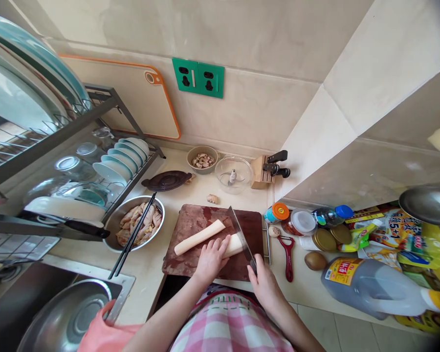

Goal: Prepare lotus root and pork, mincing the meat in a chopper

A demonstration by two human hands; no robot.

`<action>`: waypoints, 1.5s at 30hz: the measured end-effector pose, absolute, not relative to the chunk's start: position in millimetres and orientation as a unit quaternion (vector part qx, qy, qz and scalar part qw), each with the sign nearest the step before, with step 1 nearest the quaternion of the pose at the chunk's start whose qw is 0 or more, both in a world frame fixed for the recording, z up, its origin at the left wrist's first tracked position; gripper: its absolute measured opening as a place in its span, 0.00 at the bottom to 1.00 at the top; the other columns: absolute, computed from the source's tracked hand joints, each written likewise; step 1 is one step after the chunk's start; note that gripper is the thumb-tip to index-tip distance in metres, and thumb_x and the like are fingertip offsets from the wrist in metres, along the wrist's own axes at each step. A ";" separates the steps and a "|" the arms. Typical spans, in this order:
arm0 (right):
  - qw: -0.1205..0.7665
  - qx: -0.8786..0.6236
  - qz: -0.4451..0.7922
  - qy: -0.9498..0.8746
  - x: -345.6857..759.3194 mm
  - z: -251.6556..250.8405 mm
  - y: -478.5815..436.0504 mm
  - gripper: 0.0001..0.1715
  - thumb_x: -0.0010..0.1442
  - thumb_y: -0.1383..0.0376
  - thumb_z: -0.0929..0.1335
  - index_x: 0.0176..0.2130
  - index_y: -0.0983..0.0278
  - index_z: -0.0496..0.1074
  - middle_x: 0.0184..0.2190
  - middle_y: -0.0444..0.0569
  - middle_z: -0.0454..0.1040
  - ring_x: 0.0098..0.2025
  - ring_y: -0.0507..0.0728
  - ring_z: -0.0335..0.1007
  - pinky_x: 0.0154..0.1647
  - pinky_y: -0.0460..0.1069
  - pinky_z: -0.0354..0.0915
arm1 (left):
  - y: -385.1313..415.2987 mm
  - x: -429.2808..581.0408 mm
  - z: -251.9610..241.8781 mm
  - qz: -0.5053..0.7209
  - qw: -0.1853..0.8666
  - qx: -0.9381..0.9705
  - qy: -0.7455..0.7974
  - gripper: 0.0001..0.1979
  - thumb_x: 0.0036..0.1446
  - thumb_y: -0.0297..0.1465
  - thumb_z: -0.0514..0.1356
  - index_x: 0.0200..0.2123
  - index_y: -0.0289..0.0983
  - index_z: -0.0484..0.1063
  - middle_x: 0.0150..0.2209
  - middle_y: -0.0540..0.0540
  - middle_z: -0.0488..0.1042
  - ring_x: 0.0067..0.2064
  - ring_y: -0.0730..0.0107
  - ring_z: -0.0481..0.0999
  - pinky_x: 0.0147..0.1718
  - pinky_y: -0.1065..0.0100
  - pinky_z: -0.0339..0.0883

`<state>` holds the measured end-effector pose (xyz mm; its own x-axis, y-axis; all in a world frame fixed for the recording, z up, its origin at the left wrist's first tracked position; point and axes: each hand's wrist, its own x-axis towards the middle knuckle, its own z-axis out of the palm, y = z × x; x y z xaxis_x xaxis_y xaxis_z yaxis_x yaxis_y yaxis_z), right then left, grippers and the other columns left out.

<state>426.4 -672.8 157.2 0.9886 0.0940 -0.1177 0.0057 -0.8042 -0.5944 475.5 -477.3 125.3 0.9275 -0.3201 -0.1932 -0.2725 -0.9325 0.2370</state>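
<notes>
A dark brown cutting board [196, 215] lies in front of me at the counter's edge. My left hand [211, 258] presses down on a thick, peeled white root vegetable piece [233, 245], its fingers over the near end. In my right hand [264, 284] is the handle of a kitchen knife [242, 235]. Its broad blade stands across the far right part of that piece; whether it has cut in, I cannot tell. A second, longer white root piece [200, 237] rests on the board, left of the blade and beyond my left hand.
Left of the board, chopsticks [134, 234] lie across a bowl of raw chicken pieces [121, 242]. Behind stand a bowl of sliced mushrooms [202, 170], a clear chopper bowl [238, 181] and a knife block [261, 172]. A red peeler [289, 259], jars and a large jug [370, 283] crowd the right.
</notes>
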 end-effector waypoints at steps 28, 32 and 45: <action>0.324 -0.943 0.064 -0.040 438.0 142.3 -669.9 0.18 0.65 0.58 0.55 0.46 0.66 0.63 0.30 0.52 0.76 0.33 0.58 0.74 0.30 0.48 0.64 | -475.3 474.3 130.2 -0.086 0.088 0.985 -0.125 0.33 0.53 0.38 0.61 0.61 0.38 0.55 0.50 0.41 0.70 0.50 0.55 0.69 0.47 0.58 0.64; 0.339 -0.938 0.030 -0.057 425.6 169.9 -670.8 0.17 0.66 0.58 0.54 0.44 0.65 0.62 0.29 0.51 0.75 0.30 0.58 0.74 0.28 0.48 0.64 | -479.7 477.0 133.2 -0.094 0.061 0.985 -0.128 0.31 0.52 0.39 0.62 0.58 0.37 0.60 0.48 0.39 0.70 0.48 0.54 0.69 0.45 0.58 0.65; 0.229 -0.951 0.207 0.019 453.8 171.5 -638.0 0.18 0.65 0.64 0.57 0.53 0.69 0.59 0.37 0.56 0.77 0.39 0.59 0.75 0.34 0.47 0.61 | -477.0 483.6 116.8 -0.063 0.069 0.983 -0.156 0.33 0.53 0.38 0.62 0.59 0.32 0.58 0.49 0.39 0.70 0.48 0.55 0.69 0.42 0.58 0.67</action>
